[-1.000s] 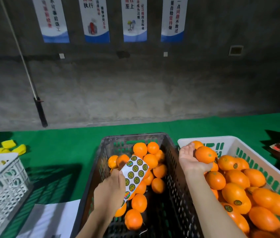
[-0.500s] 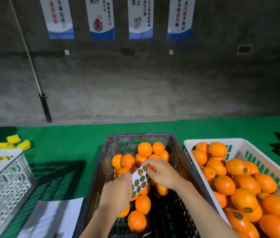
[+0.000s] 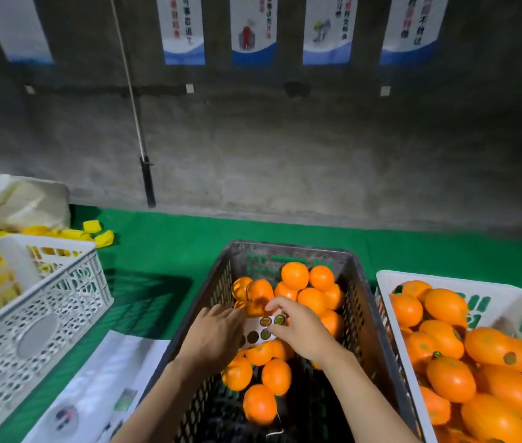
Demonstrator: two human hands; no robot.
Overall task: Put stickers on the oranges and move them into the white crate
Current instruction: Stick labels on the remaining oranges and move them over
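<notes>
A dark crate in the middle holds several unstickered oranges. Over it my left hand holds a small white sticker sheet with round green stickers. My right hand lies across the sheet's right part, its fingers curled onto the stickers. To the right stands the white crate, filled with several oranges, some showing a sticker.
A second white perforated crate with yellow contents stands at the left. Printed paper sheets lie on the green mat before it. Yellow scraps and a pale bag sit at far left. A concrete wall with posters rises behind.
My right hand left an orange in the white crate and came over to the sticker sheet, now picking at it. The view has swung left.
</notes>
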